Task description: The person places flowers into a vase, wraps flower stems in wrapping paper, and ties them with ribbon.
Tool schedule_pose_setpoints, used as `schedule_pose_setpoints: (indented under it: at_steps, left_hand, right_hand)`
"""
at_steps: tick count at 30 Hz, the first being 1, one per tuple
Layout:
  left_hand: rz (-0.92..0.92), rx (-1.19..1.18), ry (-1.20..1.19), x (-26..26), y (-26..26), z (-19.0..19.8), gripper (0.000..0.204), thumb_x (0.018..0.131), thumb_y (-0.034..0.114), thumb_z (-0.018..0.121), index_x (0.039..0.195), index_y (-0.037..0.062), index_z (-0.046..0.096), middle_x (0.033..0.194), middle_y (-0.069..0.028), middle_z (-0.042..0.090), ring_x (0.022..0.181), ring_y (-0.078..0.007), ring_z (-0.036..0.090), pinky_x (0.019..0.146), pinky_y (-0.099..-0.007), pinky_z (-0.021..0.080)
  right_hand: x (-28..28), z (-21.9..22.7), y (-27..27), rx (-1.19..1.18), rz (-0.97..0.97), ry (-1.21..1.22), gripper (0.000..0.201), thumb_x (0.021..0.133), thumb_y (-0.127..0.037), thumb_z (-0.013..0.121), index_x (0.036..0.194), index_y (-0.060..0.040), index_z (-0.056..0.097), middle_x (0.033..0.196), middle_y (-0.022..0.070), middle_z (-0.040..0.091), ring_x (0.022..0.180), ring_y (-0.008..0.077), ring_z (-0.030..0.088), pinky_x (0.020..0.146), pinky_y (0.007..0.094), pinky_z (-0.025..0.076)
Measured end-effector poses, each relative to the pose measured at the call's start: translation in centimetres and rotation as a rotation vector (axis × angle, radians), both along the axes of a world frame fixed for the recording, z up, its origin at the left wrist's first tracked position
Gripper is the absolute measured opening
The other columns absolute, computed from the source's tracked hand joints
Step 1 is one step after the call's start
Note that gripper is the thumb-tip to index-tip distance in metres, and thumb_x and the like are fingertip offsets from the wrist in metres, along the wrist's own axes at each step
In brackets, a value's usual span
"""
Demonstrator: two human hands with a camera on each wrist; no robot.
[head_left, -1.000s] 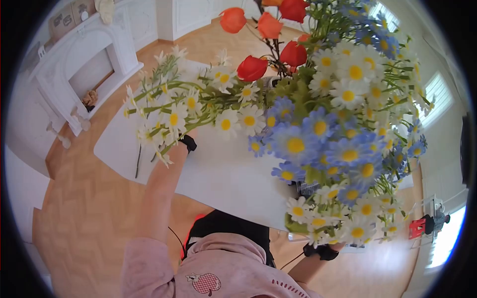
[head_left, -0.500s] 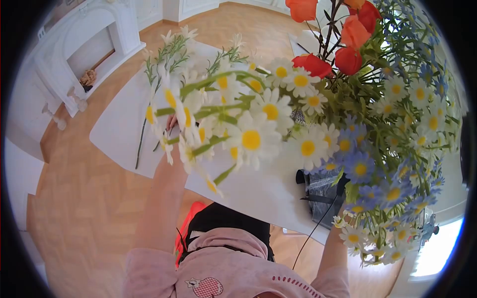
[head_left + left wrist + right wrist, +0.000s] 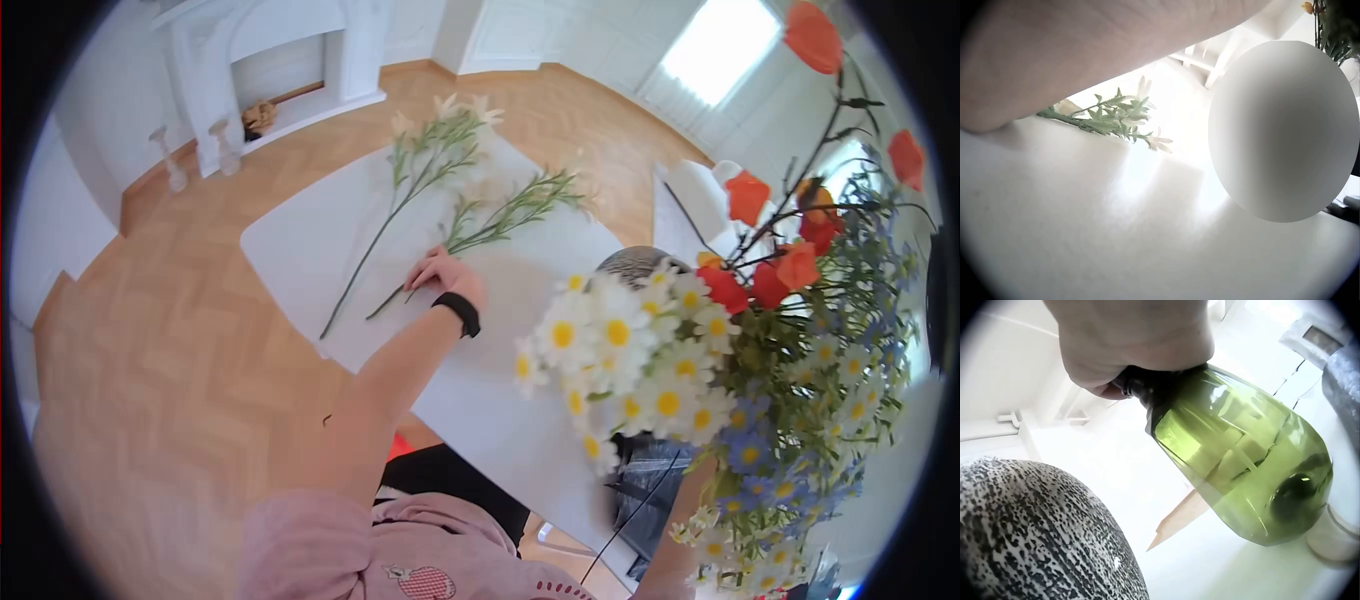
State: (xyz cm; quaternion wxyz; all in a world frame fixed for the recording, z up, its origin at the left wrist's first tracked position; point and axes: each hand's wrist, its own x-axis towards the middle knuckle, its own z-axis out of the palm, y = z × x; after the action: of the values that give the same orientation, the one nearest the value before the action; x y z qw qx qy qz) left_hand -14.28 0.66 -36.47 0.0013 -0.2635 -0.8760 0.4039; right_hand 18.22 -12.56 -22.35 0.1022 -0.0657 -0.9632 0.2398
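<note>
My left hand (image 3: 447, 278) lies low over the white table, its fingers curled round the stem of a white-flowered, leafy spray (image 3: 515, 212). In the left wrist view, leaves (image 3: 1110, 119) show beyond that hand (image 3: 1085, 56). A second spray (image 3: 385, 228) lies to its left. Behind the flowers in the head view, my right hand is hidden; the right wrist view shows this hand (image 3: 1141, 334) gripping the dark neck of a tilted green see-through bottle (image 3: 1241, 456). Near it is a black-and-white speckled rounded vessel (image 3: 1041, 531), its top (image 3: 640, 262) partly visible behind daisies (image 3: 640, 350).
Blue flowers (image 3: 765, 480) and red-orange blooms (image 3: 770, 285) crowd the right. Dark glossy material (image 3: 645, 495) lies at the white table's (image 3: 500, 400) near right edge. A pale oval (image 3: 1285, 131), unclear in kind, fills the left wrist view's right side. Beyond stands a fireplace (image 3: 360, 50).
The head view has turned, bringing both sprays and my left hand into clearer sight. The large arrangement now appears farther right, and the speckled vessel shows more. My right hand has become hidden there.
</note>
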Motion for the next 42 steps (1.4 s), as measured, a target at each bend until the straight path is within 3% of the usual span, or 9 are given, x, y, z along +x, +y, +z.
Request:
schedule_pose_setpoints:
  at_steps: [2, 3, 16, 28, 37, 38, 39, 41, 42]
  left_hand:
    - [0.029, -0.262, 0.030, -0.3, 1.5, -1.9, 0.029, 0.070, -0.009, 0.052, 0.097, -0.0072, 0.042, 0.095, -0.0125, 0.034, 0.068, -0.0333, 0.059, 0.050, -0.0350, 0.055]
    - [-0.021, -0.212, -0.230, 0.2, -1.0, 4.2, 0.023, 0.071, -0.010, 0.052, 0.092, -0.0074, 0.046, 0.096, -0.0109, 0.029, 0.068, -0.0333, 0.059, 0.051, -0.0345, 0.056]
    - [-0.072, 0.015, 0.097, -1.2, 0.9, -3.0, 0.037, 0.068, -0.012, 0.051, 0.102, -0.0067, 0.036, 0.093, -0.0121, 0.032, 0.064, -0.0347, 0.059, 0.048, -0.0355, 0.055]
    - [-0.079, -0.019, -0.016, -0.1, -0.6, 0.7, 0.034, 0.068, -0.014, 0.051, 0.098, -0.0065, 0.038, 0.092, -0.0113, 0.034, 0.064, -0.0360, 0.059, 0.049, -0.0378, 0.055]
    - [-0.230, 0.120, -0.035, 0.4, -3.5, 1.2, 0.027, 0.075, 0.002, 0.050, 0.100, -0.0019, 0.040, 0.092, -0.0118, 0.038, 0.073, -0.0291, 0.054, 0.055, -0.0369, 0.049]
    - [-0.257, 0.149, -0.048, 0.3, -3.0, 1.9, 0.030, 0.075, 0.005, 0.050, 0.102, -0.0013, 0.039, 0.094, -0.0126, 0.039, 0.076, -0.0292, 0.054, 0.057, -0.0383, 0.048]
    - [-0.281, 0.178, -0.061, -1.2, -3.4, 2.0, 0.032, 0.075, 0.007, 0.050, 0.104, -0.0007, 0.038, 0.096, -0.0135, 0.039, 0.079, -0.0293, 0.053, 0.059, -0.0396, 0.048]
    - [-0.323, 0.230, -0.080, -1.9, -7.5, 1.4, 0.037, 0.075, 0.013, 0.051, 0.107, 0.0005, 0.037, 0.100, -0.0153, 0.040, 0.084, -0.0295, 0.052, 0.062, -0.0424, 0.046]
    - [-0.341, 0.261, -0.085, -1.2, -4.4, 3.3, 0.040, 0.075, 0.015, 0.052, 0.109, 0.0011, 0.036, 0.102, -0.0162, 0.041, 0.087, -0.0296, 0.051, 0.064, -0.0438, 0.046]
  right_hand:
    - [0.7, -0.4, -0.8, 0.060, -0.045, 0.006, 0.049, 0.065, -0.028, 0.055, 0.095, 0.0091, 0.048, 0.100, 0.0198, 0.050, 0.097, 0.0380, 0.045, 0.080, 0.0457, 0.037]
    - [0.6, 0.2, -0.2, 0.085, -0.064, 0.008, 0.050, 0.064, -0.029, 0.055, 0.096, 0.0092, 0.048, 0.100, 0.0199, 0.050, 0.097, 0.0382, 0.045, 0.080, 0.0459, 0.037]
    - [-0.8, 1.9, 4.5, 0.152, -0.163, 0.026, 0.060, 0.060, -0.035, 0.058, 0.098, 0.0103, 0.046, 0.103, 0.0219, 0.047, 0.099, 0.0407, 0.042, 0.081, 0.0486, 0.035]
    - [-1.2, 1.0, 3.7, 0.201, -0.242, -0.037, 0.070, 0.056, -0.040, 0.060, 0.101, 0.0114, 0.044, 0.105, 0.0238, 0.045, 0.100, 0.0431, 0.039, 0.081, 0.0512, 0.034]
    - [-0.9, -1.6, -1.6, 0.234, -0.386, -0.079, 0.077, 0.053, -0.044, 0.062, 0.103, 0.0121, 0.043, 0.107, 0.0252, 0.044, 0.101, 0.0448, 0.037, 0.081, 0.0531, 0.033]
    - [3.8, -4.2, -10.5, 0.235, -0.399, -0.084, 0.078, 0.053, -0.044, 0.062, 0.103, 0.0122, 0.043, 0.107, 0.0253, 0.044, 0.101, 0.0450, 0.037, 0.081, 0.0533, 0.032]
    - [-1.5, -1.4, -0.5, 0.235, -0.409, -0.086, 0.079, 0.053, -0.045, 0.062, 0.104, 0.0123, 0.043, 0.108, 0.0255, 0.043, 0.101, 0.0452, 0.036, 0.081, 0.0535, 0.032]
    - [2.7, -4.3, -9.5, 0.229, -0.423, -0.085, 0.080, 0.052, -0.045, 0.063, 0.104, 0.0125, 0.042, 0.108, 0.0258, 0.043, 0.102, 0.0456, 0.036, 0.081, 0.0539, 0.032]
    - [-2.4, -0.7, 3.5, 0.232, -0.427, -0.079, 0.081, 0.052, -0.046, 0.063, 0.104, 0.0126, 0.042, 0.108, 0.0260, 0.043, 0.102, 0.0458, 0.036, 0.081, 0.0541, 0.032]
